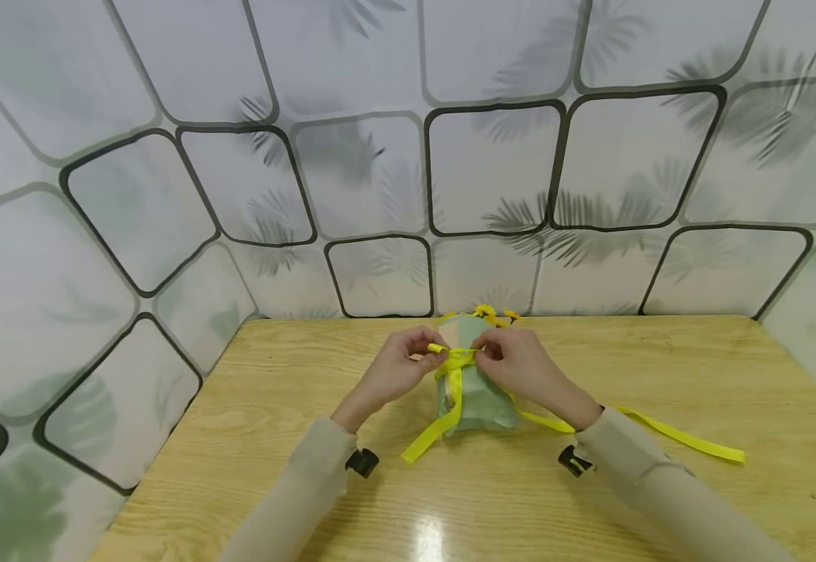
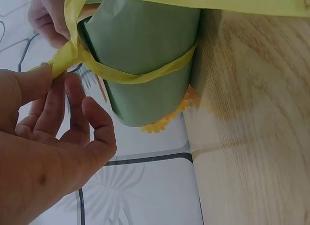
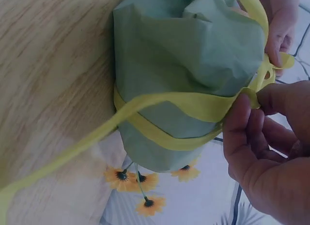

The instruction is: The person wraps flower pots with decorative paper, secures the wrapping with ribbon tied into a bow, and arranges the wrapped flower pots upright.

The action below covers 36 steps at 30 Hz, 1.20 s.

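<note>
A bouquet wrapped in pale green paper (image 1: 487, 402) lies on the table, its yellow-orange flowers (image 3: 147, 204) showing at the far end. Around the wrapping runs a yellow ribbon (image 2: 140, 78), crossed and looped on the top side. My left hand (image 1: 404, 363) pinches the ribbon between thumb and fingertips at the left of the crossing. On the other side, my right hand (image 3: 271, 152) pinches another part of the ribbon between thumb and forefinger. One ribbon tail (image 1: 429, 439) hangs toward the near side; a longer tail (image 1: 689, 439) passes under the right forearm.
The wooden table (image 1: 253, 437) reaches back to a wall covering (image 1: 495, 172) with dark rounded outlines and leaf prints. A small black device (image 1: 362, 463) is worn at the left wrist and a similar black device (image 1: 575, 460) at the right.
</note>
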Available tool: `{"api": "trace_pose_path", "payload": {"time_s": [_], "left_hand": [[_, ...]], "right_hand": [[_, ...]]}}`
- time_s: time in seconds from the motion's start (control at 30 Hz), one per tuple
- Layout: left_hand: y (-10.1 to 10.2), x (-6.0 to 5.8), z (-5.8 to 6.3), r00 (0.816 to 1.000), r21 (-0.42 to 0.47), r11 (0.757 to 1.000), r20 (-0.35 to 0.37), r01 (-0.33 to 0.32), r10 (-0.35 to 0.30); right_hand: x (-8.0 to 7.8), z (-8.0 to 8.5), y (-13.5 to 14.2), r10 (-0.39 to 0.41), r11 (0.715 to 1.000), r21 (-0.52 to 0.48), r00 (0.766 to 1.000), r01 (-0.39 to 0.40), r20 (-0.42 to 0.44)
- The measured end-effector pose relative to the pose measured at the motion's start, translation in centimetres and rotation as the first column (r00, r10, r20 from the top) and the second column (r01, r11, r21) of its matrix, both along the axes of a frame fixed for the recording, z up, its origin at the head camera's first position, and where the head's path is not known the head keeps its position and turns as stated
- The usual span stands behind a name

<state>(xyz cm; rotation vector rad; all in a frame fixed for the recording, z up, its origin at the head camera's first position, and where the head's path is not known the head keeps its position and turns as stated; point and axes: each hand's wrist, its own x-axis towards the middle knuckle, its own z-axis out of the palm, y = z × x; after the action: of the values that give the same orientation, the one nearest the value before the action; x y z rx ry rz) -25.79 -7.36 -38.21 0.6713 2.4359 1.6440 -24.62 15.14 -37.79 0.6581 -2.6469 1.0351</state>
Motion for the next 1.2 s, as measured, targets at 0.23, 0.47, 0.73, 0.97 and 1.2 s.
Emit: {"api": "trace_pose_path", "payload": {"time_s": [0.23, 0.47, 0.73, 0.97, 1.2], "left_hand": [[0.0, 0.0, 0.0, 0.999, 0.012, 1.0, 0.026, 0.024, -0.025], [-0.2, 0.0, -0.3, 0.999, -0.006, 1.0, 0.032, 0.016, -0.016], [-0.2, 0.0, -0.3, 1.0, -0.016, 1.0, 0.03, -0.001, 0.001], [-0.3, 0.0, -0.4, 0.998, 0.008, 0.999, 0.052, 0.033, -0.034], [-0.1, 0.0, -0.2, 0.998, 0.015, 1.0, 0.063, 0.017, -0.018]], "right_hand": [[0.0, -0.2, 0.4, -0.056, 0.998, -0.037, 0.997, 0.058, 0.058], [0.7, 0.5, 1.8, 0.029, 1.0, -0.001, 0.994, -0.029, 0.105], [1.6, 0.7, 4.2, 0.063, 0.996, 0.065, 0.997, -0.066, 0.045], [2.1, 1.1, 5.8, 0.058, 0.992, 0.11, 0.997, -0.063, 0.048], [1.9, 0.7, 5.0, 0.079, 0.984, 0.162, 0.997, -0.074, -0.025]]}}
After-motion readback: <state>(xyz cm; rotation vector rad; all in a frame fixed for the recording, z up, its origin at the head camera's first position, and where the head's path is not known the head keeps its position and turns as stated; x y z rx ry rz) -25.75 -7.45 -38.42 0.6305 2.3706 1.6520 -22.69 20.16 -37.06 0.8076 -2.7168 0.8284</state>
